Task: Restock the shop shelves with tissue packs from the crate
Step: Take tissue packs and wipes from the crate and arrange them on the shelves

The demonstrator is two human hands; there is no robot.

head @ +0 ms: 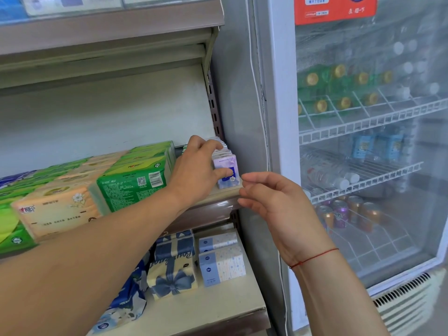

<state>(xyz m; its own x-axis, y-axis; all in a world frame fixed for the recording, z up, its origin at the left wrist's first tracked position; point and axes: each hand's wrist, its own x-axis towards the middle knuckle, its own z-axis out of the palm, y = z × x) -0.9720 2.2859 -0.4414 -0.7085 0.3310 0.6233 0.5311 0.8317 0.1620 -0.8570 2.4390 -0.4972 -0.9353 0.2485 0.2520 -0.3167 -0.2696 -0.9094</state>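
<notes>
A row of small purple-and-white pocket tissue packs [229, 166] stands at the right end of the middle shelf [225, 192]. My left hand [198, 170] grips the row, fingers over the top and thumb on the front pack. Just right of the shelf edge, my right hand [271, 197] hovers with fingers loosely curled, holding nothing. The crate is out of view.
Green [135, 175] and peach tissue bricks [58, 209] fill the shelf to the left. The lower shelf holds bow-print [173, 263] and blue-white packs [221, 260]. A glass-door drinks fridge [363, 141] stands close on the right.
</notes>
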